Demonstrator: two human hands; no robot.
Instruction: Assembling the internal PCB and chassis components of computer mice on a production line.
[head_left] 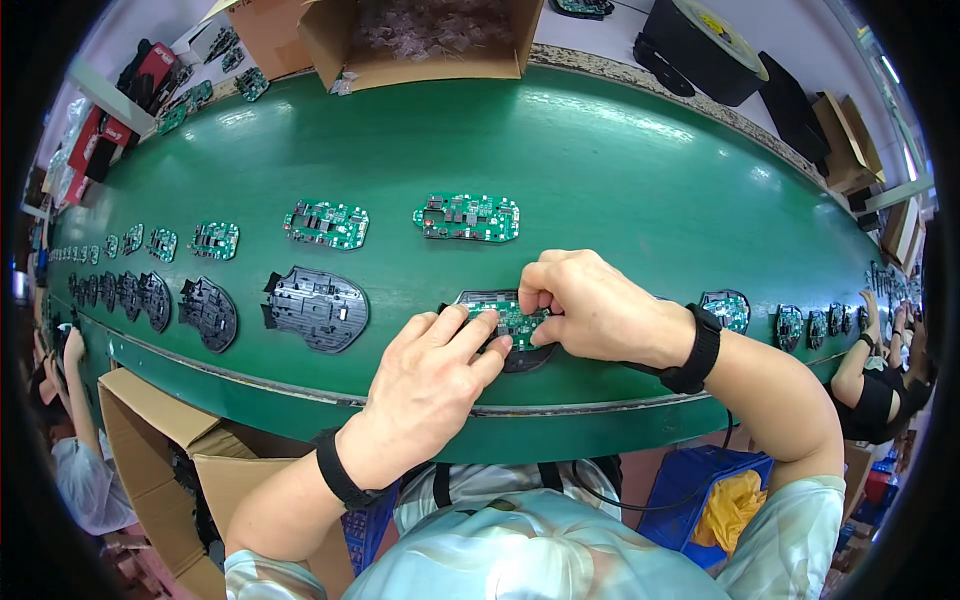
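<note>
Directly in front of me, a green circuit board lies over a black plastic shell shaped like a computer mouse base. My left hand grips the board's left part, with fingertips on top and the thumb at its near edge. At the other end, my right hand pinches the board between bent fingers and thumb. My fingers cover much of the board, so I cannot tell how fully it sits in the shell. Another bare board lies just beyond my left hand, and an unfilled black shell is to its left.
A row of boards and a row of black shells run left along the green table. Shells with boards line up on the right. An open carton stands at the back; another box is lower left. Co-workers sit at both sides.
</note>
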